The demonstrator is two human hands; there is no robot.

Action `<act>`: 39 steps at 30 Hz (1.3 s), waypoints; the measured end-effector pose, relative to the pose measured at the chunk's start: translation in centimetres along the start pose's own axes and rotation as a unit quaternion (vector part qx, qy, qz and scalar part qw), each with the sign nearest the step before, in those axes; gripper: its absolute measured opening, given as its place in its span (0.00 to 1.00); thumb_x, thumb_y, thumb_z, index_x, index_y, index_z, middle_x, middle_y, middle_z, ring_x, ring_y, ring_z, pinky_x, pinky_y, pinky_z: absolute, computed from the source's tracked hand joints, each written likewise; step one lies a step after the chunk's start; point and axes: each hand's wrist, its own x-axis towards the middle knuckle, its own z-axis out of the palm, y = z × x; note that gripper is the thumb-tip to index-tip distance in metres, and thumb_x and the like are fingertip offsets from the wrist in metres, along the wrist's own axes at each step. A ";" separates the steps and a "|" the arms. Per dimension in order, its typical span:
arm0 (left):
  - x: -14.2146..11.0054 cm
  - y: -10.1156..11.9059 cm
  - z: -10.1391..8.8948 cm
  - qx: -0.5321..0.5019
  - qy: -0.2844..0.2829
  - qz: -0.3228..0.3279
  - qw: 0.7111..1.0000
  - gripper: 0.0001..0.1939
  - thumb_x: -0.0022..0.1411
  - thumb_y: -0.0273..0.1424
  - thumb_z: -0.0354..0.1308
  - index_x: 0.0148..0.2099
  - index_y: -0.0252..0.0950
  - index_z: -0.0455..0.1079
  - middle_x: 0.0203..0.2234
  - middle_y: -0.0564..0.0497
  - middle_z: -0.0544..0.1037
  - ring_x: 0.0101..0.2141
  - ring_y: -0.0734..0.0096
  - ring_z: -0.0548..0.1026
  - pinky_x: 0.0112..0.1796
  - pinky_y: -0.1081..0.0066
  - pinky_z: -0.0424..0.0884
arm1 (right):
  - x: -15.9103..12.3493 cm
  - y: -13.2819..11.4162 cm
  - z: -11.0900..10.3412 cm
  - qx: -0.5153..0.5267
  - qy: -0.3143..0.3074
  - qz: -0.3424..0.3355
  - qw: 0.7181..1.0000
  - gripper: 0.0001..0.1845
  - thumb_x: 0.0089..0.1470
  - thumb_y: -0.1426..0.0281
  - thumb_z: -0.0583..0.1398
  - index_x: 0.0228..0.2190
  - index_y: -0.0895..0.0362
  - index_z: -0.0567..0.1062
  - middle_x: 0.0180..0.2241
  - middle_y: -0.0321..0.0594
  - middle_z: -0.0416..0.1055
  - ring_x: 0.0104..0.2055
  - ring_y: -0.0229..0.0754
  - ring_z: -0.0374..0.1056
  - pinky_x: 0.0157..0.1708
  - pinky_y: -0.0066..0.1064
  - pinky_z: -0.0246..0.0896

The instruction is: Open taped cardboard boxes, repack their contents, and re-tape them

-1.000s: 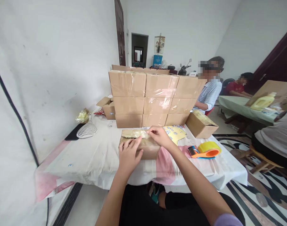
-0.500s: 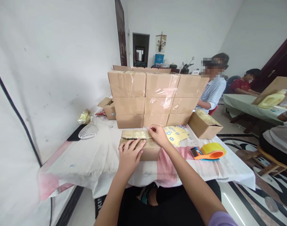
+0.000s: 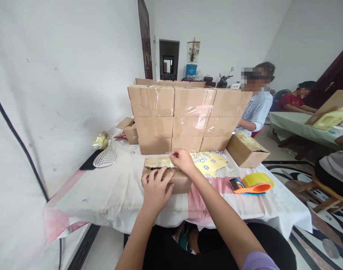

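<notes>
Landmark for these notes: the stack of cartons, three across and three high on its facing side. A smaller brown box sat on the near side of the stack, just apart from it, on the cloth-covered table. Its top carried wrinkled, yellowish clear tape, and a dark gap showed along the flap edge. Left hand: fingers spread over the top's near part, resting there, clasping nothing. Right hand: thumb and forefinger pinched together, apparently on the loose edge of that tape, at the far side of the top. My judgement on working it well: the left palm and fingers needed to bear down evenly, so the box could not skid and the flaps lay level; the pinch wanted to stay close to the tape's edge, with a low, gentle pull, since a sharp tug could tear the film or lift the cardboard's surface. Keeping the sticky side from folding on itself mattered too. Near and to the right of the stack lay an orange-handled tape dispenser with a yellow roll; against the stack's right end, a taped box. Writing: a small label on the open carton left of the stack, too small to read; pale lettering on a blue box far behind the stack, also illegible. No brand could be made out.
</notes>
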 end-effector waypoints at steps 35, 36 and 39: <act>0.3 -0.8 0.1 -0.056 0.017 0.070 0.996 0.18 0.69 0.26 0.54 0.57 0.45 0.74 0.55 0.50 0.80 0.52 0.54 0.73 0.53 0.46 0.54 | 1.1 -1.8 -0.6 -0.195 -0.093 0.086 0.973 0.21 0.61 0.56 0.62 0.47 0.58 0.76 0.47 0.51 0.79 0.49 0.53 0.75 0.42 0.35 0.64; 0.3 -0.8 0.1 -0.057 0.019 0.073 0.995 0.18 0.69 0.25 0.54 0.57 0.45 0.75 0.54 0.50 0.81 0.52 0.55 0.73 0.54 0.47 0.54 | 1.1 -1.7 -0.8 -0.196 -0.088 0.090 0.973 0.25 0.59 0.55 0.63 0.50 0.59 0.73 0.47 0.52 0.79 0.49 0.55 0.75 0.42 0.35 0.65; 0.4 -0.8 0.2 -0.061 0.027 0.080 0.995 0.18 0.68 0.24 0.55 0.56 0.44 0.75 0.53 0.50 0.81 0.50 0.56 0.73 0.54 0.49 0.56 | 1.4 -1.4 -1.0 -0.190 -0.082 0.099 0.973 0.32 0.54 0.52 0.67 0.51 0.60 0.72 0.46 0.53 0.79 0.49 0.57 0.75 0.42 0.37 0.66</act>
